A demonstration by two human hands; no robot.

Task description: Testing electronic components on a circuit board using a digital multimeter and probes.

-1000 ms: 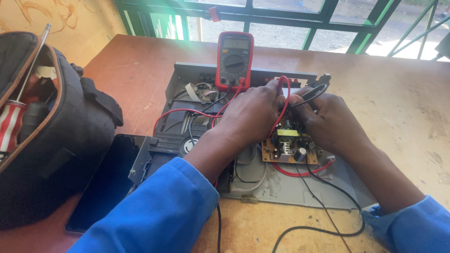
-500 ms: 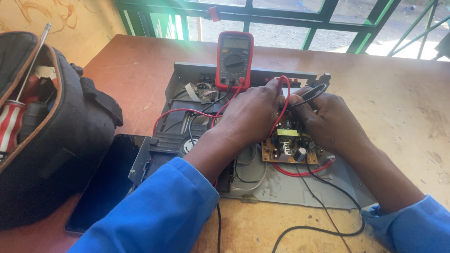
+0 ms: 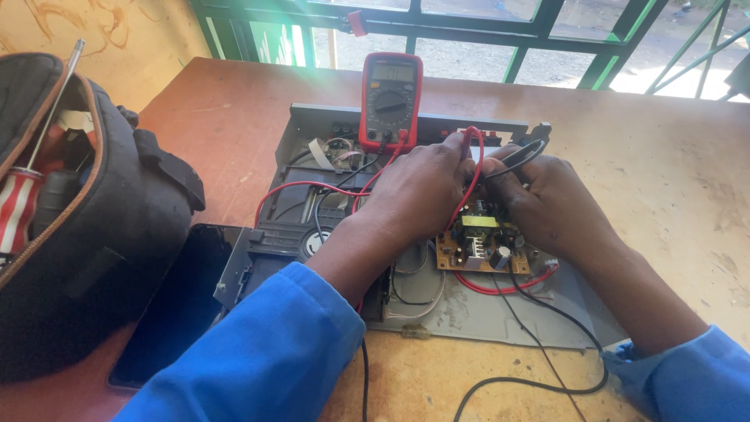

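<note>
An opened grey electronic device chassis (image 3: 500,316) lies on the wooden table with a small brown circuit board (image 3: 480,250) inside. My left hand (image 3: 418,191) is closed around the red test probe (image 3: 471,148), pressing it down toward the board. My right hand (image 3: 551,203) grips the black test probe (image 3: 522,156) just beside it. Red lead (image 3: 289,191) and black lead (image 3: 547,352) run to a red multimeter (image 3: 391,101) propped at the device's far edge. The probe tips are hidden behind my fingers.
A black tool bag (image 3: 86,227) with a red-and-white striped screwdriver (image 3: 19,207) stands at the left. A dark phone or tablet (image 3: 176,309) lies flat beside it. A green window frame (image 3: 500,31) runs along the table's far edge.
</note>
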